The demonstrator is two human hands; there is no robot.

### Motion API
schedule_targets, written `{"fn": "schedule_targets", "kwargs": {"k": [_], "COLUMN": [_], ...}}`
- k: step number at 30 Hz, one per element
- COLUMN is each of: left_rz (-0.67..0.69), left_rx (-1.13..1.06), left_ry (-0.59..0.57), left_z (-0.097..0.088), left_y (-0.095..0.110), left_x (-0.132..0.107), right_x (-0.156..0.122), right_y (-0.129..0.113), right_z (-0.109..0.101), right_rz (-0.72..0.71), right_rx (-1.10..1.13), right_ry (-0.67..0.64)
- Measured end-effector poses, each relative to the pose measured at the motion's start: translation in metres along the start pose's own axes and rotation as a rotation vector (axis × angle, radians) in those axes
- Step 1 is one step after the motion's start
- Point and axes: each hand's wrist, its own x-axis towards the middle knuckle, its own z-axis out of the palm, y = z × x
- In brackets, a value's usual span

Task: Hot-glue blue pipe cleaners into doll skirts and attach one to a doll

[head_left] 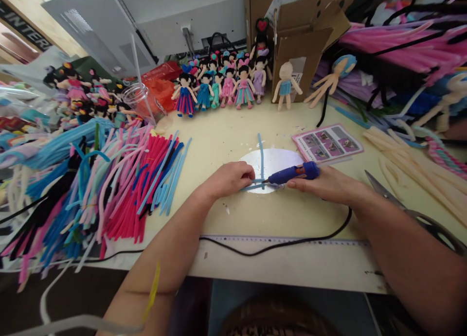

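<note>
bare forearms (171, 238) slant in from both lower corners, crossing the front edge of the pale yellow table (219, 132) and drawing together near its middle. well beyond them, at the back left, stands a clear jar (135, 94) with a thin pale stick leaning up out of it (whether anything else is inside, i cannot tell). a crumpled orange plastic bag (161, 95) sits just beside the jar, its contents hidden. farther right, a cardboard box (304, 51) has its flaps up, and its inside does not show; small dolls (229, 88) stand crowded to its left.

the left hand (230, 179) comes in palm down, fingers curled, thumb and fingertips pinched together on light blue strips (261, 156). these lie over a white oval mat (282, 157), one pointing away from the person, the others running sideways across its near end. the right hand (328, 183) is wrapped around a blue glue gun (292, 174), fingers closed about its handle, the nozzle aimed left right at where the strips meet. scissors (381, 187) lie near the right forearm, and a black cord (255, 254) loops across the table's front.
</note>
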Motion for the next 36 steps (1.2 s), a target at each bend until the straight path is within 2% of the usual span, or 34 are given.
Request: {"fn": "schedule_targets", "kwargs": {"k": [36], "left_rz": [0.026], "left_rx": [0.001], "left_ry": [0.012], "left_z": [0.0037], "left_y": [-0.0039], "left_x": [0.0008], "right_x": [0.0007], "right_y": [0.0008], "right_z": [0.0007], "right_rz": [-0.018], "right_rx": [0.014], "right_ry": [-0.003]}}
